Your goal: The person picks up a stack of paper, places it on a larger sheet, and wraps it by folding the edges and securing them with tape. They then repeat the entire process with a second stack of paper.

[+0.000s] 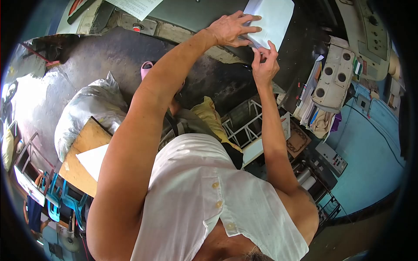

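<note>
left hand [230, 29] | right hand [264, 65] | gripping blank white paper [272, 19]; no legible writing

white sleeveless buttoned shirt [204, 195]

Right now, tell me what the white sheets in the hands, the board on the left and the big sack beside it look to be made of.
White sheets: paper, matte, thin; both the left hand and the right hand hold them at the edge. Board: probably plywood or fibreboard, a bare tan face, with a white sheet lying on it. Sack: apparently plastic, shiny and crinkled, perhaps woven.
</note>
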Action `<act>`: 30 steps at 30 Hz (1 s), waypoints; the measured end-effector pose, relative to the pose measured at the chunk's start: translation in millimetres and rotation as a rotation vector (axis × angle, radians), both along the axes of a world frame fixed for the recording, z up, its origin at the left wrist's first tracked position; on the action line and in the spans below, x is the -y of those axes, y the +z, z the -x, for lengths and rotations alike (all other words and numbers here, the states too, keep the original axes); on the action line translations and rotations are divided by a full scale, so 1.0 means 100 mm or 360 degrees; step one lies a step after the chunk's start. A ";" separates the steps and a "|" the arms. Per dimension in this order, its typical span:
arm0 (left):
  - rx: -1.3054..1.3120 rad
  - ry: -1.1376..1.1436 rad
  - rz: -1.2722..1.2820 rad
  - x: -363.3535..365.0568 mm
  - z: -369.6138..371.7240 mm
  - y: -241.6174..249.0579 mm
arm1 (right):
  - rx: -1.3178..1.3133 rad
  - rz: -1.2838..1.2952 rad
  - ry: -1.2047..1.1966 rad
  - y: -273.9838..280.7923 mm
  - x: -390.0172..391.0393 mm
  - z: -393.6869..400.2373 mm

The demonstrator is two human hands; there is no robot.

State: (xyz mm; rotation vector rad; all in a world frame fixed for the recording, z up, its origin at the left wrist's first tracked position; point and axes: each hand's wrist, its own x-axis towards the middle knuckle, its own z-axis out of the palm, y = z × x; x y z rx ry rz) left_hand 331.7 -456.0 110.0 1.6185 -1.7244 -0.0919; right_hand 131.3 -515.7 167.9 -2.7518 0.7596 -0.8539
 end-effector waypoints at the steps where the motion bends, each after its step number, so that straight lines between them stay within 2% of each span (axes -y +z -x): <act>1: 0.0002 -0.0001 0.0014 0.00 0.01 0.00 | -0.0004 0.0028 -0.0008 0.00 -0.01 -0.01; 13: 0.0043 0.0001 0.0124 -0.05 -0.03 0.07 | 0.0081 0.0155 -0.0108 -0.13 -0.01 -0.08; 21: 0.0077 0.0031 0.0167 -0.03 -0.01 0.05 | 0.0047 0.0523 -0.0074 -0.15 0.08 -0.11; 26: 0.0028 -0.0008 0.0149 -0.05 -0.02 0.05 | -0.0118 0.0705 -0.0134 0.00 0.05 -0.14; 30: -0.0191 -0.0010 0.0165 -0.13 -0.03 0.34 | -0.0192 0.0805 -0.0264 0.12 0.11 -0.03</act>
